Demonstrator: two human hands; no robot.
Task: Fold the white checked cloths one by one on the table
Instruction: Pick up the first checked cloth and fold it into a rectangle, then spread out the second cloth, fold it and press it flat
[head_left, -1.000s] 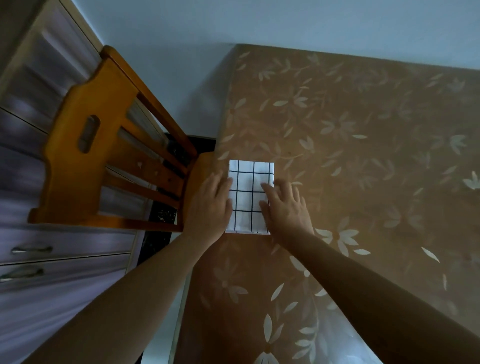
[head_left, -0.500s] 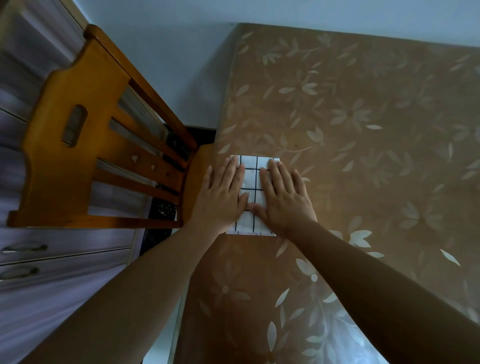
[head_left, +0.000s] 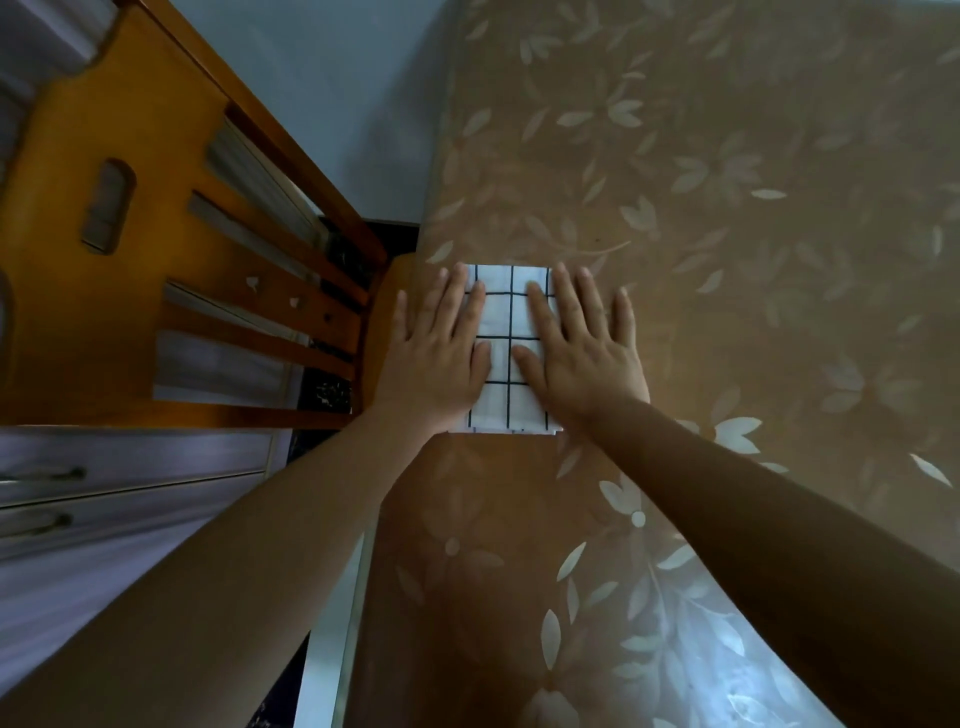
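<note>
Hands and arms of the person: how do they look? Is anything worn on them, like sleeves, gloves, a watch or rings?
The left hand and right hand are bare, with no gloves. No ring shows on the fingers, and no watch or band on either wrist. Both forearms are uncovered as far as the picture's edge, so no sleeve is visible. Nails are short and unpainted, as far as can be seen.

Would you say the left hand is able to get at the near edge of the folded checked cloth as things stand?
Probably yes: the left hand lies flat on the cloth, and the near edge by its wrist is uncovered, with bare table in front.
</note>
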